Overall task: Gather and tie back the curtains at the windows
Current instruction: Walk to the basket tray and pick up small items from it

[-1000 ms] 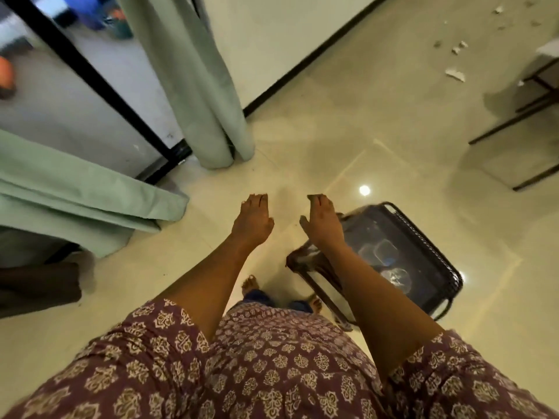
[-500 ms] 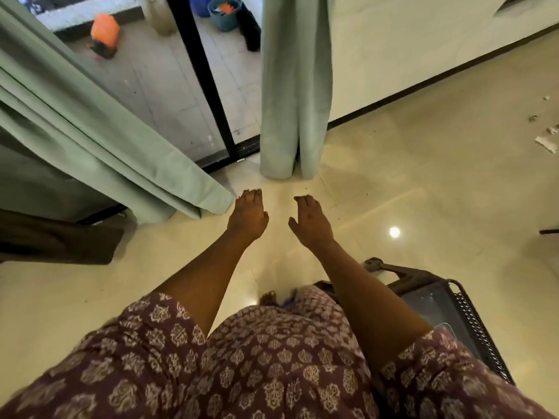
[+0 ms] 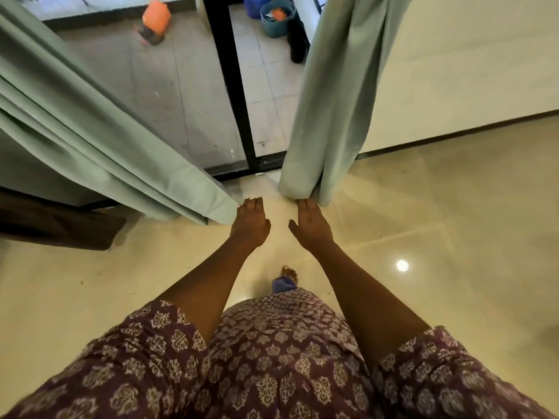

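- Glossy cream floor tiles (image 3: 438, 207) are filling the room side of the view, with one ceiling light reflecting as a bright spot (image 3: 402, 265) to the right.
- Nearest the camera, a purple patterned garment (image 3: 272, 364) is covering the person's body; short sleeves are ending above both elbows.
- One bare foot (image 3: 289, 274) is showing on the tiles between the forearms.
- Both arms are reaching forward, palms down.
- Left hand (image 3: 250, 225) is holding nothing, fingers straight and together, tips lying just beside the bottom corner of the left curtain (image 3: 99, 137); cannot tell if they are touching it.
- Right hand (image 3: 310, 226) is also holding nothing, fingers straight, thumb spread out, tips at the hem of the right curtain (image 3: 335, 110); contact is unclear.
- Left curtain is hanging slanted across the frame, loose and untied.
- Right curtain is hanging in a narrow bunched column beside the cream wall (image 3: 469, 62), hem reaching the floor.
- Dark brown fabric (image 3: 57, 225) is lying at the far left under the left curtain.
- Black door frame (image 3: 234, 86) is standing between the curtains.
- Beyond the glass, grey paving is carrying an orange object (image 3: 156, 16), a teal bucket (image 3: 277, 18) and a blue container (image 3: 255, 4).
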